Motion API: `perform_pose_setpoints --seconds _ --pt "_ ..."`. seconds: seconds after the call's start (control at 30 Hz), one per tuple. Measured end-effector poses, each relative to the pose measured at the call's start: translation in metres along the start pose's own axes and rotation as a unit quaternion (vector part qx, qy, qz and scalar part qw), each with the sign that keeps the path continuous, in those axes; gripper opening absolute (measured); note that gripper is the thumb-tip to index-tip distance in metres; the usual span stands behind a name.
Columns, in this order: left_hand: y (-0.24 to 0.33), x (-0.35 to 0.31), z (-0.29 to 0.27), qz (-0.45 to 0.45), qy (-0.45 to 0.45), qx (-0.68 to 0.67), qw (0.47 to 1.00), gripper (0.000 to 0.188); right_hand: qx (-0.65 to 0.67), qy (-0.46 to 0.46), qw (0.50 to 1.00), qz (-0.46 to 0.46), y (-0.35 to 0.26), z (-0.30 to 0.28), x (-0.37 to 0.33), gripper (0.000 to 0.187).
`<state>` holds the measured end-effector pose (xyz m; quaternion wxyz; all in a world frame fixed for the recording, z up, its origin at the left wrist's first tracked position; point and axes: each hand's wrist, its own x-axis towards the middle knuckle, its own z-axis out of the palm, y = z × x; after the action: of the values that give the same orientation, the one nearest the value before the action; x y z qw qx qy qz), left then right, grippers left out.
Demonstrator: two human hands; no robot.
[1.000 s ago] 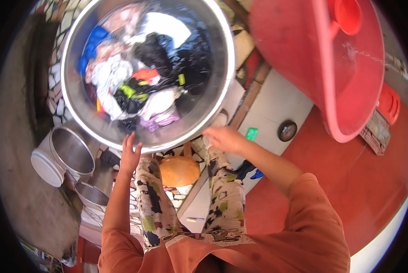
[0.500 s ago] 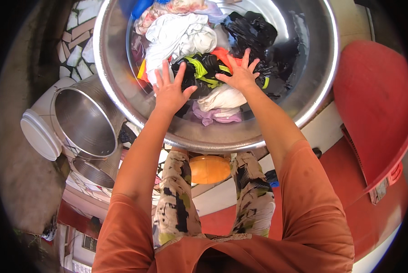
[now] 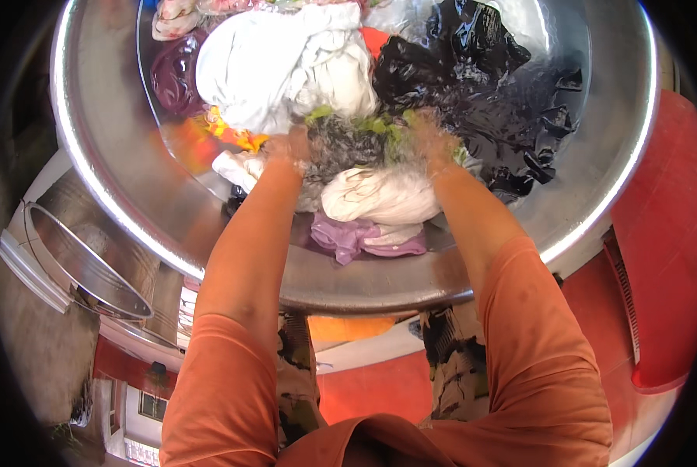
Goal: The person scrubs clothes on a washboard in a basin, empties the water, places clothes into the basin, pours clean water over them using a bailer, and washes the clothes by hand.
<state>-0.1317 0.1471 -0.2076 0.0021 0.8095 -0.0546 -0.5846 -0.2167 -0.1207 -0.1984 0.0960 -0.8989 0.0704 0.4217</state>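
Observation:
A wide metal basin [image 3: 103,183] holds water and wet laundry. Both my hands are down in it, smeared by motion and splashing water, so their fingers are hard to make out. My left hand [image 3: 288,148] is at the left side of a black and yellow-green garment [image 3: 352,142]; my right hand [image 3: 436,148] is at its right side. Beyond them lie a bulky white cloth [image 3: 267,66] and dark, shiny black fabric [image 3: 481,101]. Nearer to me are a cream cloth [image 3: 383,196] and a purple cloth [image 3: 344,237]. An orange and yellow cloth [image 3: 236,134] sits by my left hand.
Left of the basin stands a metal bucket [image 3: 99,241] with a white lid [image 3: 33,272] beside it. A red curved plastic object [image 3: 667,241] is at the right. Under the basin's near rim, an orange container [image 3: 348,327] shows between my legs.
My hands, spread above the laundry before, have gone down into the water at the black and yellow-green garment, which is now blurred and splashing. The view has moved closer to the basin.

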Motion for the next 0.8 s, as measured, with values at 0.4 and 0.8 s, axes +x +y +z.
perform_pose_setpoints --seconds 0.4,0.8 --pt "0.011 -0.001 -0.079 0.215 0.264 0.159 0.927 0.057 -0.056 0.26 0.964 -0.004 0.019 -0.038 0.003 0.062" --pt "0.023 -0.15 -0.187 0.211 0.208 0.321 0.9 0.04 0.064 0.086 0.994 0.008 0.049 -0.203 -0.103 0.026"
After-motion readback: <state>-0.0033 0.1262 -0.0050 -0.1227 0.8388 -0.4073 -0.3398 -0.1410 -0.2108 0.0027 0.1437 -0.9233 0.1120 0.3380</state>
